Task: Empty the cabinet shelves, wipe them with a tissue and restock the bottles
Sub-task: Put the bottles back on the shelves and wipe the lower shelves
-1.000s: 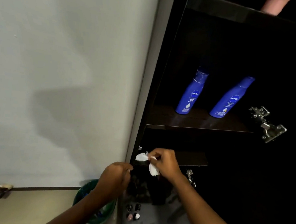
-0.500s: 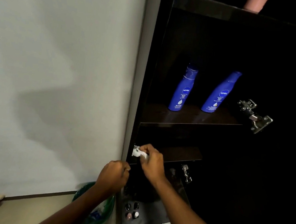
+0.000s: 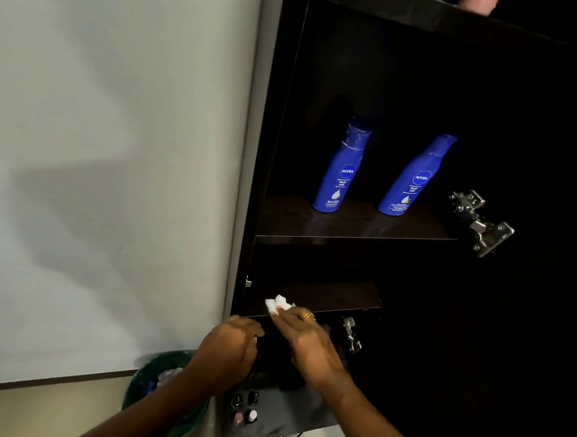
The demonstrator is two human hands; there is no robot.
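Two blue Nivea bottles stand on the middle shelf [image 3: 354, 228] of the dark cabinet, one on the left [image 3: 341, 169] and one on the right [image 3: 414, 179]. Below, a white tissue [image 3: 277, 305] lies on the left front of the lower shelf [image 3: 339, 298]. My right hand [image 3: 307, 346] presses the tissue onto that shelf with straight fingers; a gold ring shows on one finger. My left hand [image 3: 228, 349] hangs just left of it below the shelf edge, fingers curled, nothing seen in it.
A green bin [image 3: 165, 394] with rubbish stands on the floor by the white wall [image 3: 112, 172]. A lower dark surface [image 3: 276, 419] carries small bottles [image 3: 244, 409]. Metal door hinges [image 3: 480, 221] jut out on the cabinet's right. A pink object [image 3: 476, 1] sits on the top shelf.
My right hand has gone from pinching the tissue in front of the cabinet to laying it on the lower shelf and pressing it flat. My left hand barely moved.
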